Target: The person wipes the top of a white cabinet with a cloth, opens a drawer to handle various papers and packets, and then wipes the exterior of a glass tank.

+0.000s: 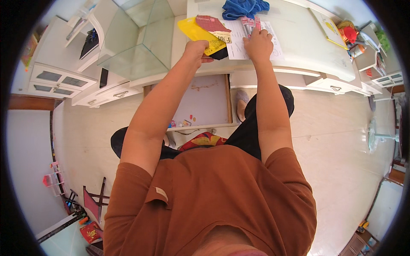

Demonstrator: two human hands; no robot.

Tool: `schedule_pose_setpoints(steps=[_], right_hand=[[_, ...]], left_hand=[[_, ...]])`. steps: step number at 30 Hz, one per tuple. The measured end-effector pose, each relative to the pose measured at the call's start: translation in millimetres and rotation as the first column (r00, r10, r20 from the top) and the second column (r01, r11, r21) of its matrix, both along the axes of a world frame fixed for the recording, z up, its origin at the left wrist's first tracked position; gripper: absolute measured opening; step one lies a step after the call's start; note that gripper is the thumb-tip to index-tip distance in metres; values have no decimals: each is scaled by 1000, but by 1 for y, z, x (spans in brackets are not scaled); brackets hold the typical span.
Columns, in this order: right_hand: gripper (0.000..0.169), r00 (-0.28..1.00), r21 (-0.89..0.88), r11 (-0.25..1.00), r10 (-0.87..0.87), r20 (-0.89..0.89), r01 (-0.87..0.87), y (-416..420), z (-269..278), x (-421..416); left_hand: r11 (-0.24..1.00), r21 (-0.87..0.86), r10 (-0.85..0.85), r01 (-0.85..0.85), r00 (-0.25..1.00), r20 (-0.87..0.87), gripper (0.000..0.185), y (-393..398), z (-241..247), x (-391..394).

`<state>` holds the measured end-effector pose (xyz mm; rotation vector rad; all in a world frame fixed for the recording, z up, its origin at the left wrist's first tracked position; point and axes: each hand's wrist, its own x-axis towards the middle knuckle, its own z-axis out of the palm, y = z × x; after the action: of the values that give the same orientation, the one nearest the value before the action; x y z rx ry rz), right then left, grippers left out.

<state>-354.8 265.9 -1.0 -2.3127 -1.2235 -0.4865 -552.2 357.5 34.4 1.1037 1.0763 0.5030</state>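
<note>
My left hand (196, 52) grips a bundle over the desk's near edge: a flat yellow packet (189, 28) with a black piece (219, 55) below it. A dark red and cream printed packet (213, 25) lies across the yellow one. To the right, my right hand (260, 44) has its thumb and fingers at the near end of several slim pink-and-clear packs (250, 24). These rest on white printed paper sheets (236, 48), partly hidden by the hand. A crumpled blue cloth (245, 9) lies just beyond the packs.
Below my forearms an open drawer (205, 102) holds a few small items. A glass tank (128, 48) stands left on the white desk (298, 41). A spiral notebook (326, 27) and clutter lie to the right. A folding stool (94, 201) stands behind me at left.
</note>
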Motion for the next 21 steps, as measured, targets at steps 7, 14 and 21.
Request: schedule_pose_setpoints(steps=[7,14,21], right_hand=[[19,977,26,977,210,38,-211,4,-3,-15],[59,910,-166,897,390,-141,-410,-24,21,-42],[84,840,-192,831,540,50,-522,-34,1,-54]], left_hand=[[996,-86,-4,15,991,132,41,3,-6,-7],[994,-95,-24,46,975,221,41,-4,-10,4],[994,-46,-66,94,903,424,41,-12,-16,1]])
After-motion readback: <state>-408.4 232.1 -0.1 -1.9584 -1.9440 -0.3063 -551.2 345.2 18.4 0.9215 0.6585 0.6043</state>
